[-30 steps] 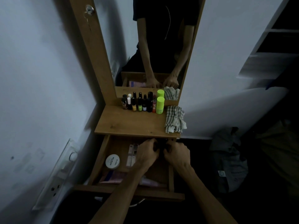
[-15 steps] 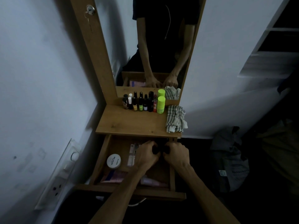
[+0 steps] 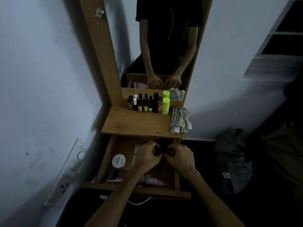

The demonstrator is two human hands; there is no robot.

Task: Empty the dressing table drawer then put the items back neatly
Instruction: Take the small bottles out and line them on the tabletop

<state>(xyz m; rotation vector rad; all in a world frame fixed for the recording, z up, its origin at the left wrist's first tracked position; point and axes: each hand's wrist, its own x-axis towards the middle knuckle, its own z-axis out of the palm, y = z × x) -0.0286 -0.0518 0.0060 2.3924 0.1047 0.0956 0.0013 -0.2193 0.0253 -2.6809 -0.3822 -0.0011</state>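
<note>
Between both grips (image 3: 163, 154): small dark item (image 3: 161, 150).

Readable print: one lid only

The round white jar lid (image 3: 118, 161) lying in the open wooden drawer (image 3: 105, 163) carries dark print that seems to read "NAIL POLISH" with a smaller line beside it too blurred to read. Labels on the small bottles (image 3: 146, 106) on the worktop (image 3: 131, 125) are illegible.

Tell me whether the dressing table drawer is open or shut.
Open: the wooden drawer is pulled out below the tabletop, exposing a round white jar inside.
</note>
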